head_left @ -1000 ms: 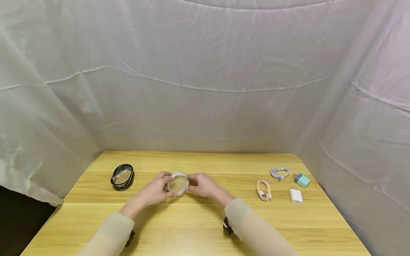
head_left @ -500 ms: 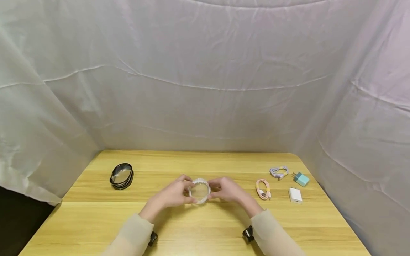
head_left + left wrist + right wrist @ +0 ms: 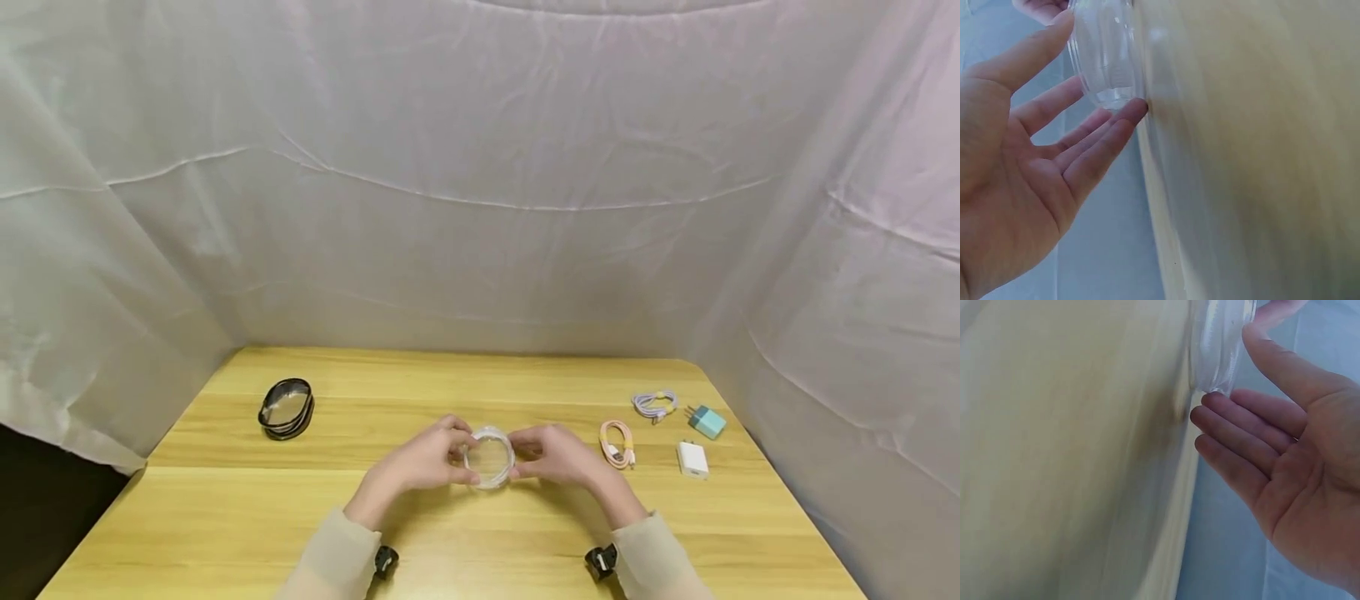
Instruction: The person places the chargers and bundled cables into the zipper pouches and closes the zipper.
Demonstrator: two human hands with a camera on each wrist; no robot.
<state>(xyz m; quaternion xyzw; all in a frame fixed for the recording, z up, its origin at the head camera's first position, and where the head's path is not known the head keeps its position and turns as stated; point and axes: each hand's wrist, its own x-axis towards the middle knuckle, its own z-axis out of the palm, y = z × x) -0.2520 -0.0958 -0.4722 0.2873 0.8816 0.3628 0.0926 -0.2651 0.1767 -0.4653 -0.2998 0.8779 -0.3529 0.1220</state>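
Observation:
A clear, round plastic container (image 3: 489,458) with a pale ring-like rim is at the middle of the wooden table, between both hands. My left hand (image 3: 429,458) grips its left side, thumb toward me and fingers round the far side. From the right, my right hand (image 3: 558,457) holds it between thumb and fingertips. In the left wrist view, the thumb meets one rim of the container (image 3: 1107,53) and fingertips sit at the other, close over the table. The right wrist view has its see-through wall (image 3: 1215,344) at the thumb and fingertips.
A black-rimmed round item (image 3: 287,409) lies at the back left. On the right are a coiled pink cable (image 3: 617,444), a coiled lavender cable (image 3: 654,405), a teal plug adapter (image 3: 707,422) and a white one (image 3: 692,459). Grey cloth (image 3: 480,275) hangs behind and beside the table.
Both hands have moved to the right and a little toward me, carrying the clear container from left of centre to the middle. The other things stay where they were.

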